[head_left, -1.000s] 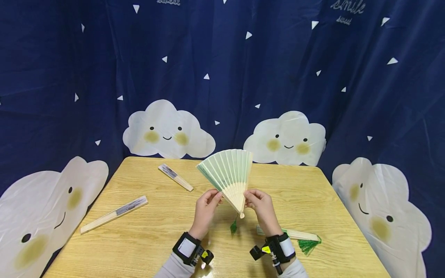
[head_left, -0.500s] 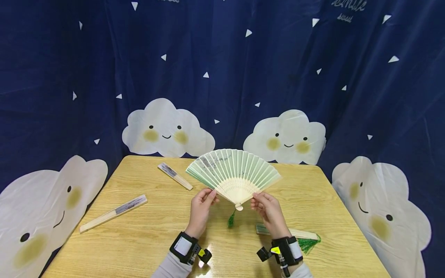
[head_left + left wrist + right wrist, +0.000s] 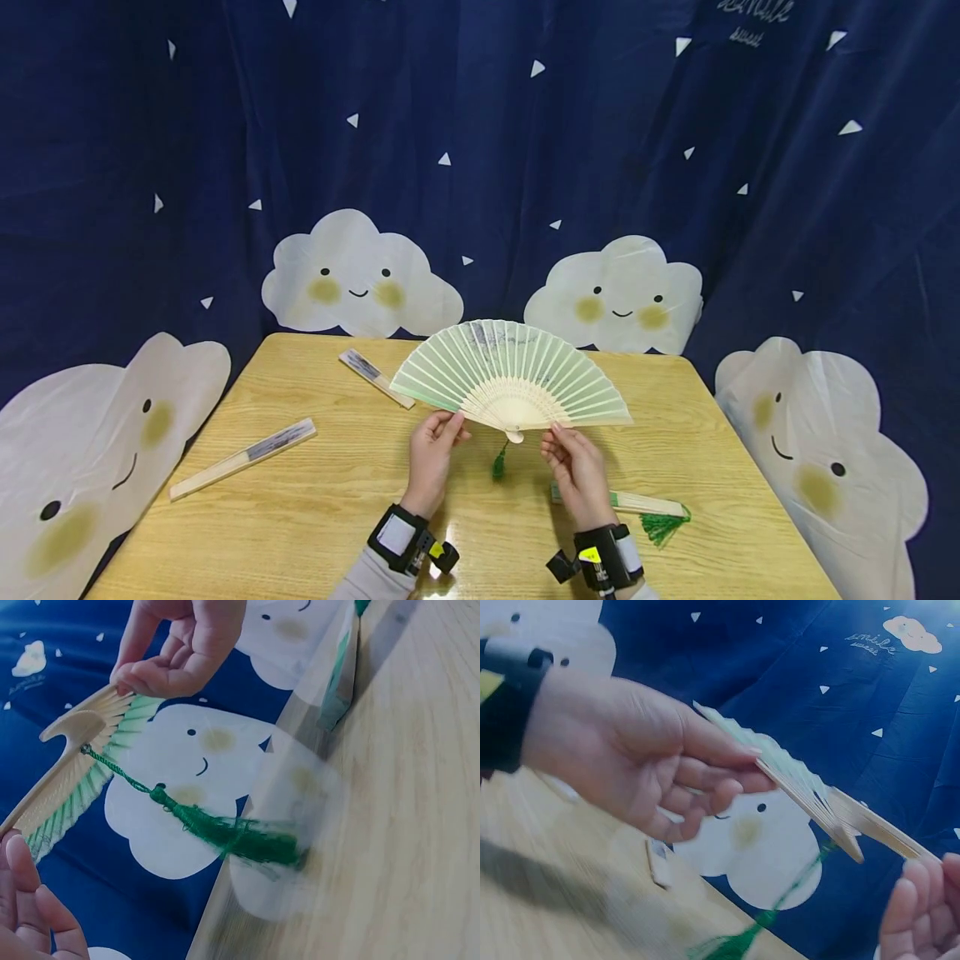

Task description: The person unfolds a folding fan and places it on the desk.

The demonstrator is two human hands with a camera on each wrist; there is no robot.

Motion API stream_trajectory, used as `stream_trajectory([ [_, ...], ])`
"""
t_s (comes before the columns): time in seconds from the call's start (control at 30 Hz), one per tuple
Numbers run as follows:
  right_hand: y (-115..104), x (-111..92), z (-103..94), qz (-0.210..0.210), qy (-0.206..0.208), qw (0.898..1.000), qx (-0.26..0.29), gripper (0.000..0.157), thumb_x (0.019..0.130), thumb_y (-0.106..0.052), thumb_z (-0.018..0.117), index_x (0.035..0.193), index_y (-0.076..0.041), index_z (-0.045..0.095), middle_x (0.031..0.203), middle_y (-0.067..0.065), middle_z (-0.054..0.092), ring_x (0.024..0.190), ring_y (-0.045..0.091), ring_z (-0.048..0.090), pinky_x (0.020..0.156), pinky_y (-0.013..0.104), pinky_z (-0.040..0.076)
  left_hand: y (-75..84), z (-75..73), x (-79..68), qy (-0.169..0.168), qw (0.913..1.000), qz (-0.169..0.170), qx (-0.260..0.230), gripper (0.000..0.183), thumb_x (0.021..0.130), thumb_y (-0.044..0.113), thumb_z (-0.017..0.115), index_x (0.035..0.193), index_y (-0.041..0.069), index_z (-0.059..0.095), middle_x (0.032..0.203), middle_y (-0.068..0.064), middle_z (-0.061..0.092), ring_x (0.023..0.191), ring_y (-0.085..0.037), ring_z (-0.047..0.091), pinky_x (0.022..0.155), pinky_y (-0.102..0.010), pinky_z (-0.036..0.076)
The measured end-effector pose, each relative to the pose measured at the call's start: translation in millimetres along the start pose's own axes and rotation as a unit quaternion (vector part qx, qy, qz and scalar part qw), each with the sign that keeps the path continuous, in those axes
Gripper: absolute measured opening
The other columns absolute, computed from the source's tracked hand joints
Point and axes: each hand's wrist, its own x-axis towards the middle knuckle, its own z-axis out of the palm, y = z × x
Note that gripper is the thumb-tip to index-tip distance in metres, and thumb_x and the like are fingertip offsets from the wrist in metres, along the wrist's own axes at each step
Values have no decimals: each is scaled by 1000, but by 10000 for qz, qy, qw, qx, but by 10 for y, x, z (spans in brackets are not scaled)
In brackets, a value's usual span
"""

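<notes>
A pale green folding fan (image 3: 517, 367) is spread wide above the middle of the table, grey painted marks near its top edge. My left hand (image 3: 431, 458) pinches its left outer rib between thumb and fingers. On the opposite side my right hand (image 3: 581, 467) pinches the right outer rib. From the fan's pivot hangs a green tassel (image 3: 232, 836), clear of the tabletop in the left wrist view. Both pinching hands also show in the right wrist view, where the fan (image 3: 780, 769) is seen nearly edge-on.
Behind the right hand lies a folded fan (image 3: 648, 504) with a green tassel, partly hidden. Two more folded fans, one at the left (image 3: 243, 460) and one farther back (image 3: 375, 377), rest on the wooden table (image 3: 300, 533). A dark blue curtain (image 3: 480, 108) hangs behind.
The fan has spread from a narrow wedge to nearly a half circle. My right hand moved right and slightly down with its rib; my left hand shifted slightly left.
</notes>
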Motion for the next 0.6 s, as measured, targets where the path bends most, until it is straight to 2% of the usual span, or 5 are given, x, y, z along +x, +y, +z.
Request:
stream_trajectory([
  [0.3,61,-25,8,-261,606,9973,329,17,97,-8,58,82,-8,66,78,2,70,73,13,67,75,23,57,-44,83,-46,59,9999,-144,-15,28,95,17,64,104,-9,62,73,8,68,67,-8,65,69,-26,52],
  [0.47,35,-2,-57,-367,696,9958,459,20,97,-8,57,81,-9,68,77,2,71,73,14,69,75,23,58,-103,162,0,-81,9991,-415,-62,29,96,18,62,106,-9,61,80,6,71,69,-11,66,66,-24,51],
  [0.6,-33,57,-162,-437,727,9957,377,19,98,-9,57,82,-9,67,79,2,71,76,14,69,76,23,57,-131,290,86,-280,9966,-764,-100,31,96,20,62,108,-9,60,86,3,73,70,-10,66,64,-23,50],
])
